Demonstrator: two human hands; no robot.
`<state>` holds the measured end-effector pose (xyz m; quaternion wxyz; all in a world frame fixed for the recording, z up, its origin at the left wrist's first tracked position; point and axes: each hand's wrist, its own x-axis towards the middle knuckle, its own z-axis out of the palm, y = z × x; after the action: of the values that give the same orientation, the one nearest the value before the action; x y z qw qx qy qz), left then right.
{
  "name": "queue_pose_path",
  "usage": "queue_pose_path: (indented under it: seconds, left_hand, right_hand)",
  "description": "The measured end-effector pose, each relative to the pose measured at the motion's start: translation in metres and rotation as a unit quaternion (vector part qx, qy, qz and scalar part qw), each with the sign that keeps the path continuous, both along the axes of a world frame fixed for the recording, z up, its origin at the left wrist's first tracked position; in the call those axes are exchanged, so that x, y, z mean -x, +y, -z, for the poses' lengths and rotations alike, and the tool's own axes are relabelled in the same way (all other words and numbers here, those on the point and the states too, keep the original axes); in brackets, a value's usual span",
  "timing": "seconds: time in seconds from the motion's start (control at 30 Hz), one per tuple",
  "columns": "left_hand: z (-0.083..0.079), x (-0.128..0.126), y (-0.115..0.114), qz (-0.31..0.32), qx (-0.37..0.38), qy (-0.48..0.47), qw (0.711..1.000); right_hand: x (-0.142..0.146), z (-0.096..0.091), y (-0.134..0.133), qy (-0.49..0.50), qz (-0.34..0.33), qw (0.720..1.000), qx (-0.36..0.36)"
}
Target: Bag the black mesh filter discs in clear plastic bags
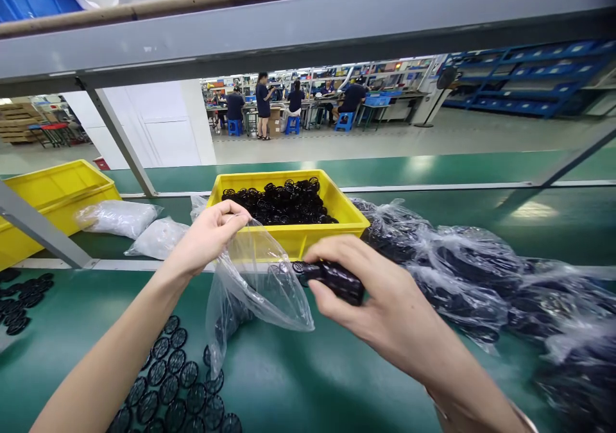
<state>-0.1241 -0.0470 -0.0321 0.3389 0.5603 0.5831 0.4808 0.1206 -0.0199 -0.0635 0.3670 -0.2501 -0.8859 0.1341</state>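
Stack of black plastic mesh discs [332,281], short, lying nearly level in the air above the green worktop [308,369], its left end at the mouth of a clear plastic bag [255,285] and just in front of the near wall of a yellow crate [289,244]. Whether that end is inside the mouth cannot be told. Right hand [394,298]: thumb below and fingers curled over the top, closed firmly on the stack. Left hand [206,237]: fingers and thumb pinched shut on the bag's upper edge, lifting it so that the bag hangs open and slack, a dark, unclear mass showing low inside. Yellow crate: holds a heap of similar black discs [282,203], and stands at the worktop's far side. Loose discs [176,375]: spread in overlapping rows on the worktop below the left forearm, near its front edge; a further group [19,298] lies at the left edge. Filled clear bags of dark discs [462,272]: piled along the right side. White-filled plastic bags [118,218]: two, at the far left of the worktop, beside a second yellow crate [52,195]. Grey metal rail [308,35]: crosses above. Beyond it, co-workers [263,106] stand and sit at benches, some on blue stools [234,127].
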Motion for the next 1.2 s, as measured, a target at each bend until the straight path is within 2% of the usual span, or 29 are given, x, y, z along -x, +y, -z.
queue_pose_path:
  seconds: [0.03,0.1,0.2,0.27,0.33,0.37,0.43,0.5,0.53,0.63,0.67,0.73,0.8,0.87,1.0,1.1,1.2]
  left_hand:
    - [0.0,-0.004,0.001,0.01,-0.004,0.006,1.0]
    - [-0.002,-0.011,0.002,0.021,-0.014,0.017,1.0]
    - [-0.004,-0.013,0.003,0.006,-0.015,0.022,1.0]
    - [-0.004,-0.007,0.003,-0.007,-0.007,0.013,1.0]
    - [-0.002,0.002,0.004,-0.01,0.0,-0.003,1.0]
    - [-0.001,0.006,0.004,-0.012,0.002,-0.008,1.0]
    - [0.001,0.014,0.003,-0.021,0.003,-0.021,1.0]
    - [0.002,0.018,0.002,-0.031,0.004,-0.033,0.999]
    - [0.002,0.018,0.002,-0.036,0.008,-0.036,0.999]
    - [0.002,0.016,0.001,-0.049,0.026,-0.037,0.998]
    - [0.002,0.015,0.001,-0.053,0.034,-0.039,0.997]
    - [0.004,0.015,0.001,-0.062,0.046,-0.049,0.996]
    - [0.007,0.018,0.002,-0.069,0.056,-0.058,0.994]
    - [0.01,0.022,0.002,-0.075,0.064,-0.062,0.993]
    - [0.013,0.027,0.003,-0.082,0.064,-0.066,0.992]
    - [0.013,0.028,0.003,-0.084,0.069,-0.068,0.992]
    - [0.012,0.026,0.001,-0.088,0.082,-0.075,0.99]
  right_hand:
    - [0.012,-0.015,-0.003,-0.018,-0.024,1.0,-0.009]
    - [0.041,-0.027,-0.005,-0.109,-0.07,0.991,-0.027]
    - [0.073,-0.017,-0.002,-0.186,-0.11,0.973,-0.084]
    - [0.069,-0.007,0.004,-0.145,-0.137,0.976,-0.082]
    - [0.042,0.004,0.017,-0.052,-0.132,0.989,-0.043]
    - [0.022,0.012,0.026,-0.007,-0.104,0.994,-0.021]
    - [-0.023,0.037,0.05,0.046,0.015,0.999,-0.01]
    - [-0.065,0.078,0.074,-0.022,0.129,0.991,0.001]
    - [-0.082,0.101,0.084,-0.076,0.164,0.983,0.005]
    - [-0.113,0.168,0.096,-0.178,0.199,0.964,0.013]
    - [-0.117,0.184,0.095,-0.192,0.2,0.961,0.012]
    - [-0.121,0.205,0.089,-0.2,0.196,0.96,0.013]
    - [-0.123,0.212,0.086,-0.202,0.189,0.961,0.024]
    - [-0.124,0.211,0.091,-0.197,0.191,0.961,0.041]
    - [-0.124,0.207,0.122,-0.187,0.211,0.958,0.045]
    - [-0.124,0.207,0.142,-0.204,0.191,0.959,0.042]
    - [-0.123,0.205,0.149,-0.212,0.17,0.961,0.045]
